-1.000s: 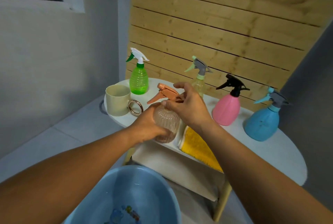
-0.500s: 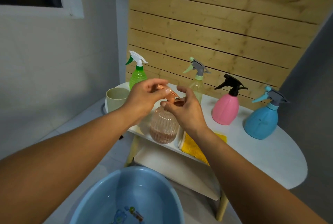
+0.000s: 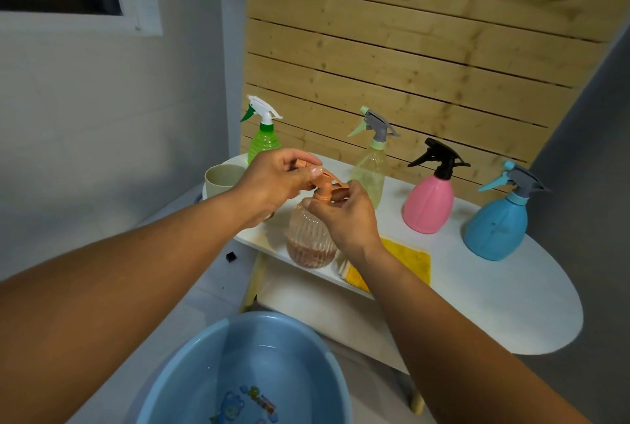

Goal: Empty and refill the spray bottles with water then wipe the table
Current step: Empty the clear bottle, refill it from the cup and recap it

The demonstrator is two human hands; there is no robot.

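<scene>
Hands are meeting over a ribbed, clear peach plastic spray bottle [image 3: 311, 236] that is standing upright at the near edge of the white oval table [image 3: 504, 301], with a shallow layer of liquid sitting in its bottom. The left hand [image 3: 278, 178] is pinching the bottle's peach trigger head [image 3: 325, 181] from above between thumb and fingers. The right hand [image 3: 344, 215] is gripping the bottle's neck and collar, fingers curled round it.

A folded yellow cloth [image 3: 405, 258] is lying on the table just beside the bottle, partly under the right wrist. Behind, four more sprayers are standing well apart in a row: a green ribbed bottle with a white head [image 3: 264, 140], a pale clear bottle with a grey head [image 3: 370, 171], a pink bottle with a black head [image 3: 429, 202] and a blue bottle with a grey head [image 3: 497, 226]. A cream plastic cup [image 3: 221, 178] is sitting at the table's left end. A round blue plastic basin [image 3: 238, 369] holding water is resting below, near the viewer.
</scene>
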